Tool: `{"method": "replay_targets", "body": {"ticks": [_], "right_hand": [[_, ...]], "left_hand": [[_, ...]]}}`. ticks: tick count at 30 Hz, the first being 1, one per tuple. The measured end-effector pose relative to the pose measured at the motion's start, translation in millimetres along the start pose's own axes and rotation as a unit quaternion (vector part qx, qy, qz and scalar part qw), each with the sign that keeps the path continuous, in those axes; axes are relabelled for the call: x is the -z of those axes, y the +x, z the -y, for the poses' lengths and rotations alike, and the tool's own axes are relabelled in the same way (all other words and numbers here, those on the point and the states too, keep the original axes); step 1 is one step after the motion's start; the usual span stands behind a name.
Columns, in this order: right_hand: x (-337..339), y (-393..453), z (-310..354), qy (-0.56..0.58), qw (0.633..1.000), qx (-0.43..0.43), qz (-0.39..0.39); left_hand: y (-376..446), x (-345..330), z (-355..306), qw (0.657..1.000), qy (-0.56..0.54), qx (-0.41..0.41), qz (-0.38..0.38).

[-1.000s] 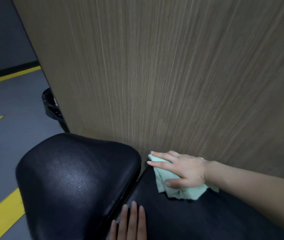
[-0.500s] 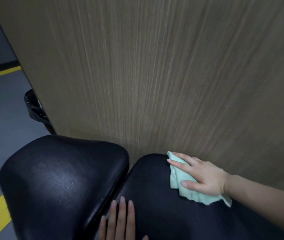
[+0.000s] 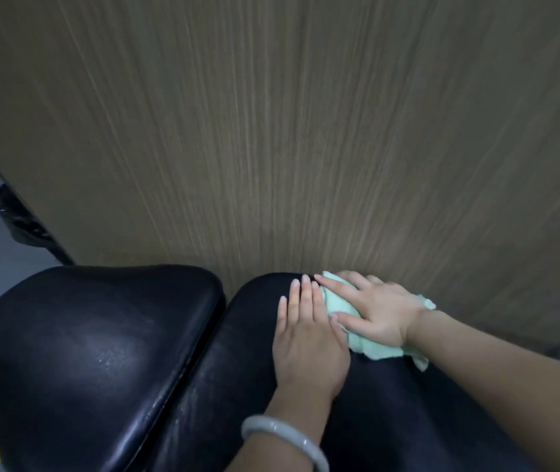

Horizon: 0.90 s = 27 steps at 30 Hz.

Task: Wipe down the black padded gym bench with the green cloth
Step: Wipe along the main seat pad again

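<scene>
Crumpled pale green cloth point(image 3: 341, 310) pressed flat on far right end of black padded gym bench point(image 3: 254, 386), hard against wood-grain wall panel point(image 3: 288, 131). Right hand point(image 3: 379, 310) on top, fingers extended, not curled. Left hand point(image 3: 307, 338) flat beside, bracing. Mid-wipe, judging by placement; next, probably a firm sweep nearward along the pad.

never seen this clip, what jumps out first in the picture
The pale green cloth stands out against the black padded bench, pinned flat under the right hand near the wood-grain wall. The left hand lies flat beside it, a pale bangle on its wrist.
</scene>
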State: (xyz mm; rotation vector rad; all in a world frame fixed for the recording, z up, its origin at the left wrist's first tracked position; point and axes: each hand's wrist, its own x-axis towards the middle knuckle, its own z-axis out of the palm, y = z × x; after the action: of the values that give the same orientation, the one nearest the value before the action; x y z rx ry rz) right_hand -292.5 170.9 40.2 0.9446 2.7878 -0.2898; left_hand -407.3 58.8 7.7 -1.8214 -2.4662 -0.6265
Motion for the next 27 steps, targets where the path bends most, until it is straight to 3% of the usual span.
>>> {"method": "replay_targets", "body": {"ticks": [6,11,20,27], "right_hand": [[-9,-41,-24,-0.005,0.999,-0.051,-0.017],[-13,-84,-51,0.025,0.997,-0.078,0.004],[-4,-16,-15,0.010,0.999,-0.040,-0.006],[-13,-85,-36,0.000,0.997,-0.082,-0.006]], "left_hand": [[-4,2,-8,0.996,0.013,-0.003,0.085],[-2,-1,-8,0.996,0.039,-0.009,0.074],[0,-4,-6,0.996,0.030,-0.013,0.081],[-4,1,-6,0.991,0.036,-0.036,0.125]]}}
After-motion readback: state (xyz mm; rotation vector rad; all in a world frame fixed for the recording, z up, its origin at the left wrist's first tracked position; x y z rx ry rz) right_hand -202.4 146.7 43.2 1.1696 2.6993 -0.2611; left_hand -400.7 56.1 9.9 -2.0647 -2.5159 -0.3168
